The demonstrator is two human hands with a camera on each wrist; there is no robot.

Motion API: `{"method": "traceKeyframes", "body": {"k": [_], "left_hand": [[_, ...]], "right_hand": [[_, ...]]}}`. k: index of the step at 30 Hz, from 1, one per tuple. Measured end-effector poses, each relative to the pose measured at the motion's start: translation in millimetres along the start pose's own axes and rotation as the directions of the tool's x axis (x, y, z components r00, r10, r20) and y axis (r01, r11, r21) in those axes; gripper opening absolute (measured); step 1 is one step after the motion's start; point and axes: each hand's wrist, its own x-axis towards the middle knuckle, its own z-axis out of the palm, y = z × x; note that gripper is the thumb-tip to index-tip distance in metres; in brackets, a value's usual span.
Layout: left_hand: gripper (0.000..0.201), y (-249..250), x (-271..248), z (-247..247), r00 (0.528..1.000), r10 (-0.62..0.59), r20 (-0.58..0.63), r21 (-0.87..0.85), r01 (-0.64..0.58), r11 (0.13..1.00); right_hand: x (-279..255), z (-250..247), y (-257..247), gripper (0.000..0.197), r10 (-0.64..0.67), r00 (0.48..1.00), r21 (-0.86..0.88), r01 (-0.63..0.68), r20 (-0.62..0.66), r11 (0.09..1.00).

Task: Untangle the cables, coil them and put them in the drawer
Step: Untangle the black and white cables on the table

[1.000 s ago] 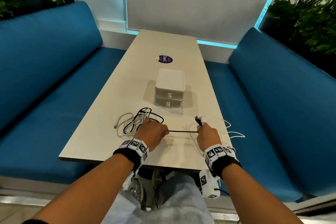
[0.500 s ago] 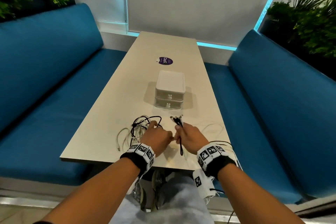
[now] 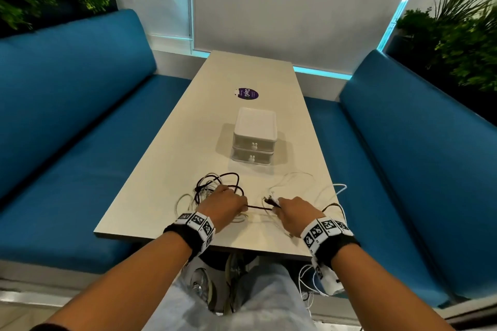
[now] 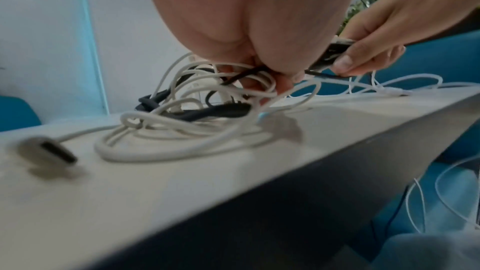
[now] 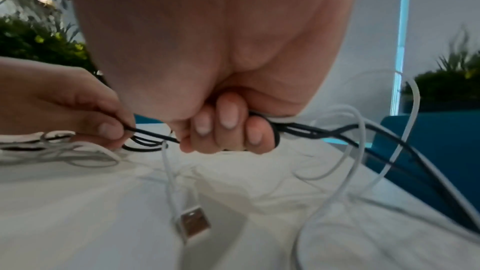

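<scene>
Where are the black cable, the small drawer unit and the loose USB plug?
black cable [image 3: 258, 207], head view: the stretch between the two hands.
drawer unit [image 3: 255, 122], head view: its white top.
USB plug [image 5: 193, 223], right wrist view: the metal shell, lying on the table.

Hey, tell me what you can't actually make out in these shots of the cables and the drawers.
- Drawer unit, head view: both fronts shut, contents hidden.
- Black cable: its far end disappears in the tangle under the left hand.
- White cable: runs off the table edge, cut off by the right wrist frame.
- Right hand: how many strands it grips, fingers cover.
</scene>
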Motion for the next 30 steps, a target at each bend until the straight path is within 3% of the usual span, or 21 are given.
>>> {"method": "traceKeyframes", "body": {"k": [7,11,14,19,22,25,30], "left_hand": [[0.018,-9,4,-9,0.999,-0.032,0.008,-0.014,0.032,0.999],[0.023,-5,5,-7,0.999,-0.035,-0.018,0.023,0.036,0.999],[0.020,1,5,-2,0.999,-0.012,-0.044,0.032,0.014,0.999],[0.025,16,14,-7,0.994,0.015,-0.112,0.003,-0.015,1.000],[0.027,18,19,-11,0.985,0.023,-0.169,0.013,-0.021,1.000],[0.026,13,21,-8,0.989,0.007,-0.149,-0.023,-0.011,1.000],[0.031,-4,22,0,0.993,-0.005,-0.122,-0.025,0.002,1.000]], "right_hand": [[2,-13,30,0.030,0.213,0.973,-0.113,-0.223,-0.093,0.968],[6,-9,24,0.033,0.318,0.938,0.138,-0.299,-0.141,0.944],[8,-7,8,0.039,0.272,0.939,0.350,-0.187,-0.211,0.918],[11,-1,-24,0.034,0.091,0.955,0.354,0.016,-0.283,0.935],[16,2,-28,0.030,0.053,0.972,0.392,0.043,-0.229,0.919],[19,2,-26,0.028,0.016,0.978,0.394,0.069,-0.209,0.917],[17,-3,-12,0.031,0.025,0.980,0.216,0.018,-0.198,0.976]]}}
